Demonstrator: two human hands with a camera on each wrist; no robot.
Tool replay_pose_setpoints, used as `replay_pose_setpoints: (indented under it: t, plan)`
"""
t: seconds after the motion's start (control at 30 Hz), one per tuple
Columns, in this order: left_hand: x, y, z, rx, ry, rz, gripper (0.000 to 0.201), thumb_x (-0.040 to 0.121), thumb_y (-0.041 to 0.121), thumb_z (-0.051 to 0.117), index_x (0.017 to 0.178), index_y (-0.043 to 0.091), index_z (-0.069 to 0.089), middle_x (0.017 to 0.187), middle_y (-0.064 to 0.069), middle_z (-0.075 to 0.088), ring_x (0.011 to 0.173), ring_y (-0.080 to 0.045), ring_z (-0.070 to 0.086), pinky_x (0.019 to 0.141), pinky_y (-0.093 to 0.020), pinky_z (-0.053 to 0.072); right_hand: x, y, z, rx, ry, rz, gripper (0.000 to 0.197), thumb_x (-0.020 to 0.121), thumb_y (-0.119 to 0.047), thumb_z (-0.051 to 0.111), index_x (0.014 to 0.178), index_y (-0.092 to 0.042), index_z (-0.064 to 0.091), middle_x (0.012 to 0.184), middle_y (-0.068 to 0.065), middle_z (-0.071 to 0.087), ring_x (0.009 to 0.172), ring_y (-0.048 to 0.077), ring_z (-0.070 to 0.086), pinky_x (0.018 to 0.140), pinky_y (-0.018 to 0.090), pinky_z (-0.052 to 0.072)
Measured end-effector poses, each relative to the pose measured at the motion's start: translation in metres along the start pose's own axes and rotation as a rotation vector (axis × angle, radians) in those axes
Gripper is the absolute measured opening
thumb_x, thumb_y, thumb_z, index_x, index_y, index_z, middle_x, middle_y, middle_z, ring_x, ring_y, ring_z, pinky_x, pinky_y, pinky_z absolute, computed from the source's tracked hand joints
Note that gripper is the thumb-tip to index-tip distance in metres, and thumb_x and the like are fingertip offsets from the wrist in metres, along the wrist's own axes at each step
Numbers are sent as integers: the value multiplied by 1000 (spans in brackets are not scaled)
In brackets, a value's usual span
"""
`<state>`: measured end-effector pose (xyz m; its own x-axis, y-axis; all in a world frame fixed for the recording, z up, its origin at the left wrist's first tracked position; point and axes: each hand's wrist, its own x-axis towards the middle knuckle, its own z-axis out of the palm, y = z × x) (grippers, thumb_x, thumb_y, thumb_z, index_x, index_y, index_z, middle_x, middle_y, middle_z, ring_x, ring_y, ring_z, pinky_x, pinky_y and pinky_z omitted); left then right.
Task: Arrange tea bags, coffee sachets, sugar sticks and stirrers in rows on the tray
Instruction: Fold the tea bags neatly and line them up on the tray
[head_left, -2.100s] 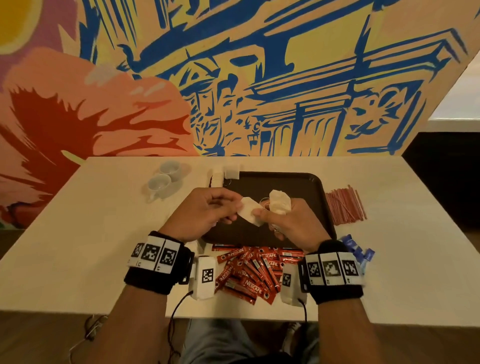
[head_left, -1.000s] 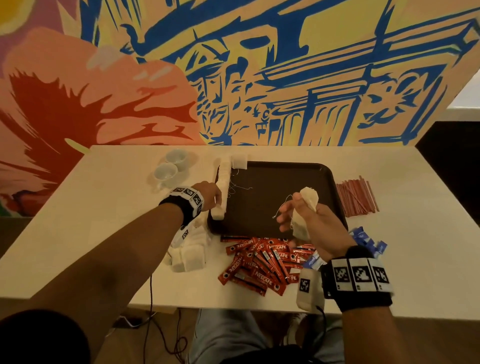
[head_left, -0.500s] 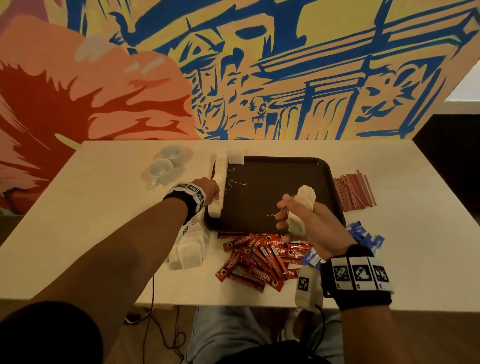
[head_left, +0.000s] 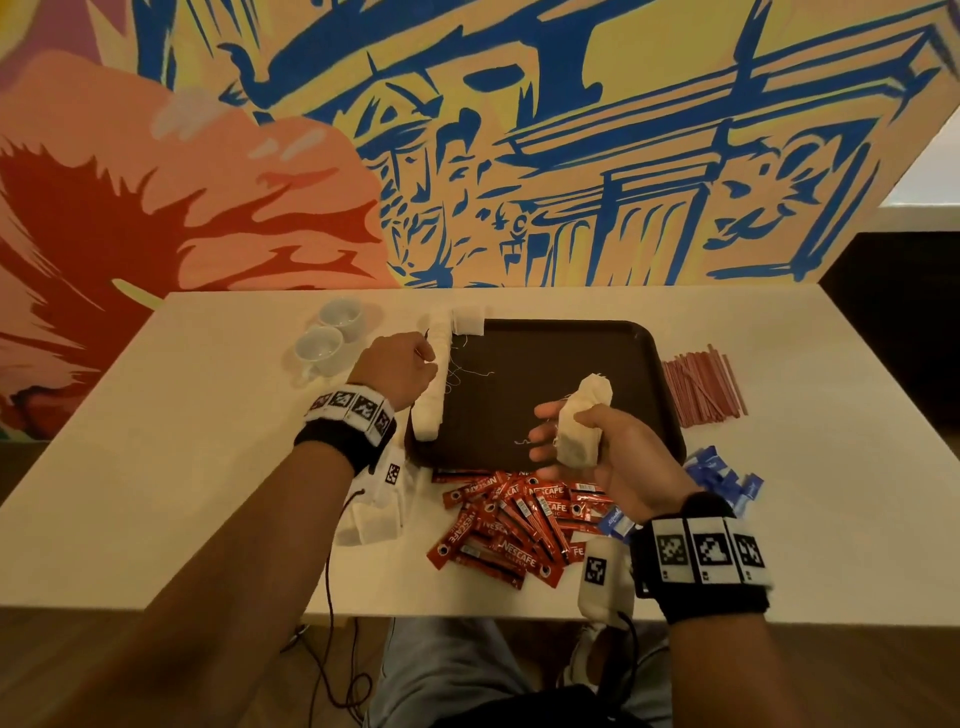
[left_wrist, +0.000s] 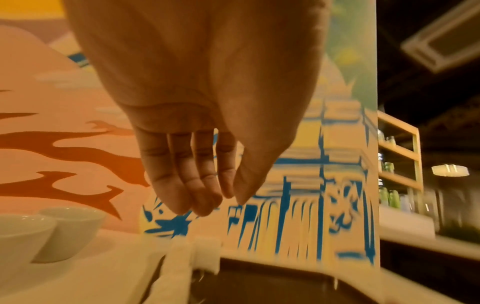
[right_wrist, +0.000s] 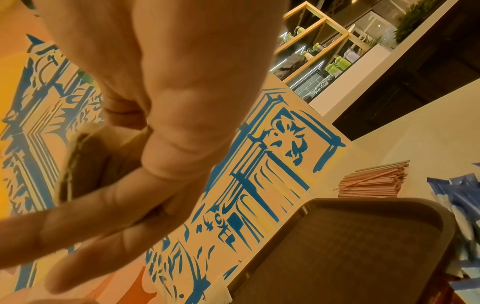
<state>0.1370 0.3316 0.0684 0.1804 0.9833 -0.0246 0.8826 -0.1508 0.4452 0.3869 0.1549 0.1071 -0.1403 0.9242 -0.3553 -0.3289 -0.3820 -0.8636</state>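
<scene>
At the centre of the head view, a dark tray (head_left: 545, 374) lies on a pale table (head_left: 156, 467). A row of white tea bags (head_left: 434, 384) runs along the tray's left edge, with thin strings trailing onto the tray floor. The left hand (head_left: 397, 371) sits just left of this row; in the left wrist view its fingers (left_wrist: 182, 181) hang straight and close together, with nothing held. The right hand (head_left: 608, 457), over the lower right part of the tray, grips a bunch of tea bags (head_left: 582, 426) between thumb and curled fingers. Below the tray, in the lower centre of the frame, lies a loose heap of red coffee sachets (head_left: 509, 525). Blue sugar sticks (head_left: 722, 475) lie at the tray's lower right corner. A pile of pink stirrers (head_left: 701, 387) lies just right of the tray. Two white cups (head_left: 330, 338) stand to the upper left of the tray.
</scene>
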Motion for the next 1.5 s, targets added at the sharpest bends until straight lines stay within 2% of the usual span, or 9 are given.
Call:
replay_pose_setpoints:
  t: [0.27, 0.47, 0.63, 0.77, 1.0, 1.17, 1.27, 1.37, 1.5]
  plan:
    - [-93, 30, 0, -632, -133, 19, 11, 92, 28, 71, 103, 28, 71, 95, 3, 70, 76, -16, 71, 70, -33, 60, -2, 1, 3, -83, -34, -72, 32, 105, -22, 47, 129, -6, 62, 123, 14, 71, 114, 30, 68, 78, 38, 62]
    - [-132, 59, -2, -893, -263, 82, 22, 93, 24, 69, 113, 18, 70, 97, -8, 73, 83, -21, 71, 75, -34, 60, -2, 4, 12, -132, 83, -98, 25, 96, -23, 64, 111, -4, 70, 105, 16, 75, 97, 29, 73, 80, 39, 63]
    - [-138, 71, 6, -930, -255, 93, 30, 81, 37, 76, 106, 20, 71, 92, -2, 73, 81, -17, 71, 73, -35, 59, -8, 0, 22, -273, 81, -175, 13, 95, -21, 66, 100, -9, 71, 85, 8, 77, 71, 16, 73, 62, 24, 59]
    - [-139, 75, 11, -924, -172, 108, 12, 88, 22, 76, 96, 13, 73, 86, -6, 73, 75, -17, 69, 69, -37, 58, -10, -2, 23, -330, 113, -210, 13, 93, -22, 70, 93, -10, 69, 77, 5, 75, 56, 12, 68, 53, 21, 55]
    - [-136, 71, 5, -996, -147, 33, 6, 92, 16, 71, 93, 10, 70, 88, -8, 75, 79, -19, 70, 68, -32, 57, -6, -1, 19, -232, 213, -185, 45, 102, -44, 51, 97, -4, 71, 83, 8, 73, 73, 15, 69, 56, 28, 57]
    - [-134, 64, 1, -1056, -95, -54, 15, 93, 15, 68, 80, 22, 66, 93, -4, 74, 81, -20, 68, 76, -44, 56, -6, -2, 10, -247, 244, -176, 40, 108, -40, 38, 115, -12, 65, 91, 11, 77, 81, 17, 73, 62, 28, 59]
    - [-135, 62, -1, -1099, -61, -83, 22, 95, 15, 66, 77, 28, 67, 104, -10, 71, 89, -21, 68, 73, -39, 58, -5, -3, 8, -233, 259, -184, 34, 109, -34, 37, 120, -14, 63, 92, 11, 77, 80, 17, 73, 63, 28, 60]
    - [-133, 61, -1, -1106, -32, -115, 6, 97, 16, 63, 92, 13, 65, 105, -15, 71, 85, -22, 71, 66, -32, 56, -4, -1, 6, -216, 264, -186, 31, 109, -29, 38, 122, -13, 62, 93, 11, 77, 80, 17, 73, 63, 28, 60]
    - [-132, 57, -2, -1130, 14, -135, 16, 98, 18, 63, 109, 6, 63, 99, -16, 73, 74, -19, 69, 63, -29, 56, -4, 1, 1, -221, 276, -199, 29, 109, -27, 40, 120, -14, 63, 91, 9, 76, 78, 18, 71, 63, 30, 60]
